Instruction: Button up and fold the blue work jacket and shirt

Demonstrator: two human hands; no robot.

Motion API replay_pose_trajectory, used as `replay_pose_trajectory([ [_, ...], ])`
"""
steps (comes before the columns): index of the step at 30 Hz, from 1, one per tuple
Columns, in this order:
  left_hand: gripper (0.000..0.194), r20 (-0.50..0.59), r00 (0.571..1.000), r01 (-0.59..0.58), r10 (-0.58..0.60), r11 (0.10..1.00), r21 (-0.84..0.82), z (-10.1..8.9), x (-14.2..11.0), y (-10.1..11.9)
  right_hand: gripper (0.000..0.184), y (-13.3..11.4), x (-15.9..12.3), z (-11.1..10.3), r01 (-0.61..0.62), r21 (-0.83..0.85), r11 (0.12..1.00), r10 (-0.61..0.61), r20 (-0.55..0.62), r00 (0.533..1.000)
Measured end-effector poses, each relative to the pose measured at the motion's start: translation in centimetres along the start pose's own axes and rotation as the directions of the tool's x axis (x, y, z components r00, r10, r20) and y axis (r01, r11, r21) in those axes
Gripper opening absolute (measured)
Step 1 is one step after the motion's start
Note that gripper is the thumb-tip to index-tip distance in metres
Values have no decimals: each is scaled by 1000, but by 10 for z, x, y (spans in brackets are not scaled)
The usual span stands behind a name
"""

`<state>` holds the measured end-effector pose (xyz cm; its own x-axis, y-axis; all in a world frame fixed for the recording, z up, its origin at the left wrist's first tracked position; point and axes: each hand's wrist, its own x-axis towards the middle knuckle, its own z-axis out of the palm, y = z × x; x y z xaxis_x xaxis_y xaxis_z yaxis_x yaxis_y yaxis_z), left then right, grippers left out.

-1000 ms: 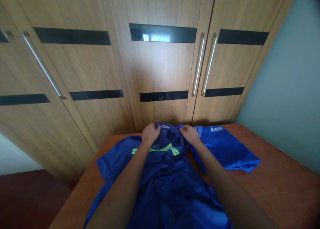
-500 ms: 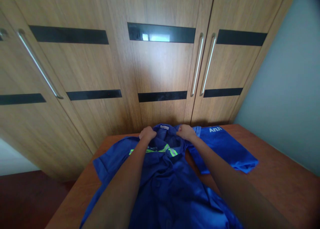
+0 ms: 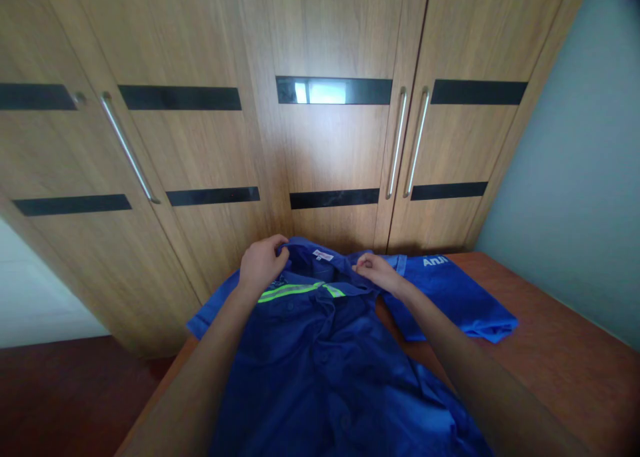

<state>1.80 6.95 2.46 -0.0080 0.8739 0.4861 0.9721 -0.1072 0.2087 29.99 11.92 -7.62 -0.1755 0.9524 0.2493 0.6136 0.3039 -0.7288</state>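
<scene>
A dark blue work shirt [image 3: 305, 350] with buttons and a yellow-green and silver reflective strip lies on the table, its collar end toward the wardrobe. Inside the neck a white label [image 3: 323, 254] shows. My left hand [image 3: 263, 264] has its thumb and fingers closed on the left side of the shirt near the collar. On the other side of the neck, my right hand [image 3: 377, 270] pinches the collar cloth. Both forearms reach over the shirt and cover parts of it. Its lower part runs out of view at the bottom.
A folded bright blue garment [image 3: 445, 297] with white lettering lies to the right, partly behind my right forearm. The reddish-brown table [image 3: 540, 377] meets a wooden wardrobe [image 3: 330, 150] at the back and a pale wall [image 3: 565, 204] on the right. Dark red floor [image 3: 55, 390] shows at the left.
My left hand has moved left and a little up along the shirt, and the neck opening is spread wider. My right hand has shifted slightly right. The view has tilted a little.
</scene>
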Motion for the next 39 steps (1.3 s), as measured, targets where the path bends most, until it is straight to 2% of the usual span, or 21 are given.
replay_pose_trajectory([
  [4,28,-33,990,-135,134,990,-34,-14,-15,-1,34,-9,4,6,-36,-63,997,35,-13,999],
  [7,29,-55,984,-172,171,985,-9,-23,-21,-2,16,-20,6,2,-75,-184,980,75,-9,997],
  [9,28,-53,984,-165,167,985,48,-27,-23,-3,9,-32,7,-5,-117,-266,957,106,-57,993],
  [11,29,-42,990,-127,133,984,128,-31,-24,-4,15,-46,8,-16,-157,-324,933,122,-125,985],
  [14,32,-35,999,-4,13,969,245,-36,-24,-6,23,-70,10,-39,-177,-370,912,113,-189,976],
  [18,36,-6,990,136,-141,946,293,-45,-16,-11,21,-94,13,-77,-173,-346,922,100,-218,971],
  [20,38,0,986,160,-166,953,257,-49,-9,-16,18,-101,13,-94,-150,-291,945,94,-198,976],
  [21,39,1,990,136,-139,967,215,-51,-5,-19,17,-104,13,-100,-137,-253,958,92,-180,979],
  [23,38,8,1000,25,-25,999,38,-54,2,-25,20,-110,11,-110,-119,-160,980,95,-146,985],
  [24,38,29,999,-27,30,993,-118,-55,5,-27,22,-114,9,-113,-117,-108,987,102,-133,986],
  [26,40,103,990,-37,93,892,-450,-58,7,-30,26,-121,4,-116,-123,-12,992,121,-107,987],
  [28,42,205,975,72,89,745,-664,-60,6,-30,27,-127,0,-116,-133,60,989,137,-72,988],
  [30,46,339,937,218,90,608,-763,-62,1,-29,29,-129,-2,-116,-168,207,964,173,-1,985],
  [33,50,557,817,468,153,388,-794,-60,-8,-30,26,-122,-1,-111,-221,541,812,198,101,975],
  [34,51,588,789,513,178,335,-790,-58,-11,-32,24,-117,-1,-108,-217,634,742,188,114,975],
  [35,52,592,781,529,202,291,-797,-55,-15,-35,20,-110,0,-102,-194,697,690,165,109,980],
  [37,53,545,796,499,262,224,-837,-46,-22,-41,13,-95,0,-88,-138,771,621,106,92,990],
  [38,53,520,798,476,305,210,-854,-41,-26,-43,10,-86,0,-79,-111,782,613,78,80,994],
  [39,54,506,786,458,354,216,-862,-36,-30,-46,11,-76,0,-70,-71,757,649,52,49,997],
])
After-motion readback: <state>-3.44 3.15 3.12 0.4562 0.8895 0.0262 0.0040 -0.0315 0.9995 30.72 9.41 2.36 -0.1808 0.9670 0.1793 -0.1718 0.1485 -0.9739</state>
